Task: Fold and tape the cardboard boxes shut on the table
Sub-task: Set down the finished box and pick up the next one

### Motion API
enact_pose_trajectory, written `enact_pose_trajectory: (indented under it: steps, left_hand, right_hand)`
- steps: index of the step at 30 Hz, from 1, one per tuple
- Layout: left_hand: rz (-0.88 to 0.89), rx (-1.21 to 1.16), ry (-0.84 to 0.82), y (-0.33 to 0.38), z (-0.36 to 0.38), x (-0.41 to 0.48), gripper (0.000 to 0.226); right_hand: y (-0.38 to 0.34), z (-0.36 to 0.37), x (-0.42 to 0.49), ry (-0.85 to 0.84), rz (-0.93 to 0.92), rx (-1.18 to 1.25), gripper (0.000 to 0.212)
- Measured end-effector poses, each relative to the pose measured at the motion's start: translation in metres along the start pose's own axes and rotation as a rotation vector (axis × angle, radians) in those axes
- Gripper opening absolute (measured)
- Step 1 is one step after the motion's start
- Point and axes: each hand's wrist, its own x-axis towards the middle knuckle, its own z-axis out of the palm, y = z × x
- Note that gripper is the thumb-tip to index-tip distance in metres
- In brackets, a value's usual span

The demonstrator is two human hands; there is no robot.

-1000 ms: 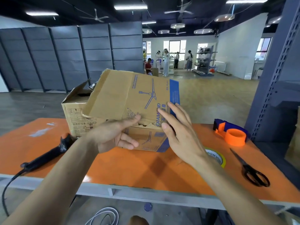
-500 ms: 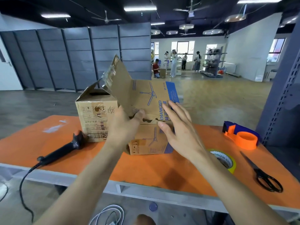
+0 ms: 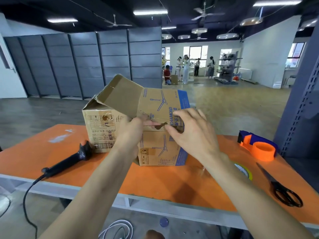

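Observation:
A small cardboard box (image 3: 160, 149) with blue fan print stands on the orange table (image 3: 164, 183), its upper flaps (image 3: 155, 102) raised. My left hand (image 3: 131, 133) pinches the torn lower edge of the raised flap at the box's left corner. My right hand (image 3: 191, 133) grips the same flap edge from the right, fingers curled over the printed face. A larger brown box (image 3: 100, 128) stands just behind and to the left, its top flaps partly up.
An orange and blue tape dispenser (image 3: 259, 147) sits at the right, a yellow-rimmed tape roll (image 3: 245, 171) near my right forearm, black scissors (image 3: 279, 187) beside it. A black corded handheld tool (image 3: 69, 161) lies at left. A grey metal rack post (image 3: 300, 104) rises at far right.
The raised flap has swung upright and folded at a crease. My right hand went from flat against the flap to curled round its edge; my left hand shifted up to the torn edge.

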Motion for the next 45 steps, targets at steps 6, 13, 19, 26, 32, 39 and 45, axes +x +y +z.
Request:
enact_pose_trajectory:
  steps: [6, 13, 19, 26, 32, 39, 45]
  left_hand:
    - [0.041, 0.004, -0.006, -0.002, 0.012, 0.001, 0.022]
    - [0.035, -0.025, -0.017, -0.003, 0.019, 0.006, 0.024]
    - [-0.012, -0.025, -0.005, -0.004, 0.028, 0.011, 0.024]
    - [0.022, -0.019, -0.025, -0.006, 0.025, 0.015, 0.017]
    - [0.021, -0.006, -0.031, -0.01, 0.015, 0.018, 0.023]
    - [-0.008, 0.023, -0.066, -0.01, 0.012, 0.013, 0.03]
    - [-0.033, 0.019, -0.093, -0.008, 0.013, 0.016, 0.02]
  right_hand:
    - [-0.002, -0.014, 0.009, 0.058, -0.266, -0.378, 0.031]
    - [0.009, -0.029, 0.013, -0.058, -0.375, -0.426, 0.028]
    - [0.011, -0.032, 0.016, -0.113, -0.31, -0.487, 0.009]
    - [0.029, -0.032, 0.011, -0.024, -0.365, -0.371, 0.03]
    - [0.041, -0.027, 0.008, -0.069, -0.447, -0.35, 0.015]
    - [0.045, -0.024, 0.017, -0.033, -0.428, -0.116, 0.027]
    - [0.046, -0.022, 0.021, -0.11, -0.325, -0.008, 0.026]
